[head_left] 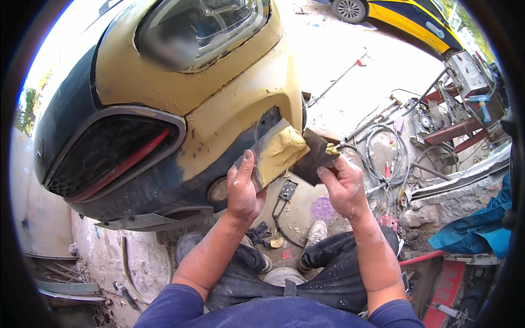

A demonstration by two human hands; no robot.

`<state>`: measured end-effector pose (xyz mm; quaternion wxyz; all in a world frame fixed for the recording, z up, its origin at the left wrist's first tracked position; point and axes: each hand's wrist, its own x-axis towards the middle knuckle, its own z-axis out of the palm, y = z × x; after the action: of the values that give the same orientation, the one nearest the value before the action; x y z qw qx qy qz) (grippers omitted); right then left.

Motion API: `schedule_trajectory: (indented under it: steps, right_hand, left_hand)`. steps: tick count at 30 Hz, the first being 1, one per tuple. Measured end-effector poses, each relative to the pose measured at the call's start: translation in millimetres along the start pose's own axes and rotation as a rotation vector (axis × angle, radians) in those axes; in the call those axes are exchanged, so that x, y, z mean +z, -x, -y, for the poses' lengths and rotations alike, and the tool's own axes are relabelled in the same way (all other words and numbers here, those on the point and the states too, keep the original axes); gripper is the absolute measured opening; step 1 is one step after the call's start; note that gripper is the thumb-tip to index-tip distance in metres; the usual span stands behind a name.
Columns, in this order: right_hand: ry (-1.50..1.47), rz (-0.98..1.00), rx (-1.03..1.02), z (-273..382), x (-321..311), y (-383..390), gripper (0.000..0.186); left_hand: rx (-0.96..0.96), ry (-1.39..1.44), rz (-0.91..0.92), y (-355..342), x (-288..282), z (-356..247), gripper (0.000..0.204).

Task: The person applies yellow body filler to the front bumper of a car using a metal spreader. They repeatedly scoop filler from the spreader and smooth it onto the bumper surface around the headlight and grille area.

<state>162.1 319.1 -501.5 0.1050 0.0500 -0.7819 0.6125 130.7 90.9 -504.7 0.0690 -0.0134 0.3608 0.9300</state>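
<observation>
My left hand [244,188] grips a flat mixing board, its thumb along the near edge. A thick mass of yellow body filler [285,148] is spread on the board. In my right hand [345,187], a thin dark spreader [311,163] is pinched between thumb and fingers. A lump of filler clings to the spreader near my fingertips, and its other side is close to the board. Both hands are in front of a car's front corner, where dried filler coats the bumper [219,128] and the panel around the headlight [219,33]. Dark patches show through lower down.
A dark grille [115,153] with a red strip is at left. Coiled hoses [391,145] and a metal tool cart [465,104] stand at right. Blue cloth [476,227] lies over a ledge. A sanding block [287,190] is on the floor. A yellow car [407,22] is parked behind.
</observation>
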Motion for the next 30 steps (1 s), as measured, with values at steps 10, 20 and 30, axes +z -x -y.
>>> schedule_trajectory:
  steps: [10,20,30]
  right_hand:
    - [-0.633,-0.125,0.26,8,-3,-10,0.027]
    - [-0.548,-0.09,0.164,1,13,-6,0.02]
    - [-0.384,-0.062,0.031,4,21,-3,0.022]
  left_hand:
    - [0.323,-0.373,0.212,-5,-13,-1,0.061]
    - [0.258,-0.467,0.13,6,-16,10,0.037]
    - [0.202,-0.496,0.112,12,-13,12,0.034]
